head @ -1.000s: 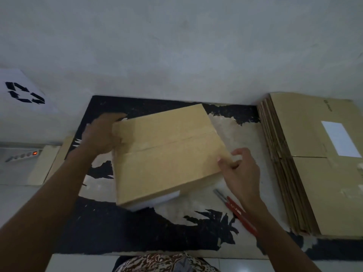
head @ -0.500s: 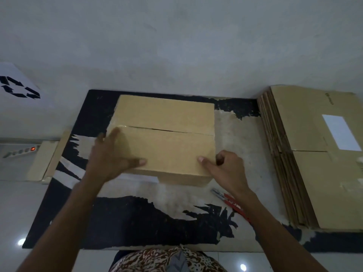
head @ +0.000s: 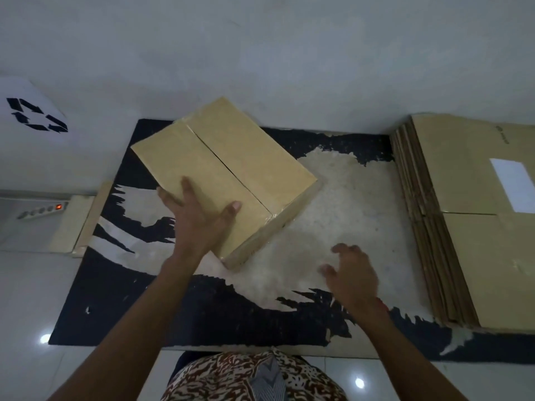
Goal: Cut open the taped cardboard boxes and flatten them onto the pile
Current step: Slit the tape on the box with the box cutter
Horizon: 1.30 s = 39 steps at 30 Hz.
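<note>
A closed brown cardboard box lies turned at an angle on the black and white mat, its taped centre seam running from upper left to lower right. My left hand rests flat on the box's near corner with fingers spread. My right hand hovers above the mat to the right of the box, fingers loosely bent, holding nothing. Just under my right wrist a bit of the red cutter shows; the rest is hidden. The pile of flattened boxes lies at the right.
A wall runs along the back. A sheet with a recycling symbol hangs at the left. A power strip with a red light and a cardboard piece lie left of the mat. My patterned clothing fills the bottom edge.
The box has been rotated from square-on to diagonal on the mat. My right hand has let go of it and pulled back toward the right; my left hand stays on the box.
</note>
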Tool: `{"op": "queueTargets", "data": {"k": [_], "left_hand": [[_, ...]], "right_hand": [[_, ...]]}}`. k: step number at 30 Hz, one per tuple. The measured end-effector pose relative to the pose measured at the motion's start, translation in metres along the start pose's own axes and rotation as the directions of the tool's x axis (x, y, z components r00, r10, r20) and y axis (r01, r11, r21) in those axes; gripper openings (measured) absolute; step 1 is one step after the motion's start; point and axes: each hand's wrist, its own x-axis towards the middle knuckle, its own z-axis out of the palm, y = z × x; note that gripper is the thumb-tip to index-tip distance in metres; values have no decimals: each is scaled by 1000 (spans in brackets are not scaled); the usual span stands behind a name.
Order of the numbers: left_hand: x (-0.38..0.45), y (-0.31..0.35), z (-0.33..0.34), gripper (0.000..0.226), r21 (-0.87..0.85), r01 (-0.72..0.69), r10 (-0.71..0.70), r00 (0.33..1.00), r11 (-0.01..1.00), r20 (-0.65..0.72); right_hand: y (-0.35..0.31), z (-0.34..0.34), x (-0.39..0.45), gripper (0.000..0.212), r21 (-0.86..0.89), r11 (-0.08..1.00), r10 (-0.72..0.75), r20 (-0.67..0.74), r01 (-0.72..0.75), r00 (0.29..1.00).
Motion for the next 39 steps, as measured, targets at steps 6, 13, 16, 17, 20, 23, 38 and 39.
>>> {"op": "queueTargets", "data": {"k": [6,13,16,17,20,23,38,39], "left_hand": [[33,-17,-30,100,98,-155,139,978,983,158],[48,-8,-48,93,237,-340,233,894,910,383],[35,-1,-47,81,347,-455,353,880,820,319],[29,3,-46,79,377,-509,388,851,774,353],[10,7,-43,98,524,-630,336,764,573,552],[-2,2,-48,86,560,-650,326,751,514,574],[9,-6,-60,82,515,-587,231,768,624,597],[9,-6,-60,83,513,-579,228,774,634,591]], "right_hand": [[67,23,-6,34,-87,996,-10,103,19,995],[60,33,-13,23,-36,997,-68,73,71,995],[43,19,-8,21,162,976,-161,72,148,984],[35,12,-7,19,228,951,-219,23,209,975],[7,-11,-11,13,270,853,-416,-161,446,895],[-24,-29,-23,15,160,784,-567,-210,600,797],[-106,-21,-27,54,-187,715,-684,13,674,729],[-108,-21,-26,55,-200,710,-687,16,675,727]]}}
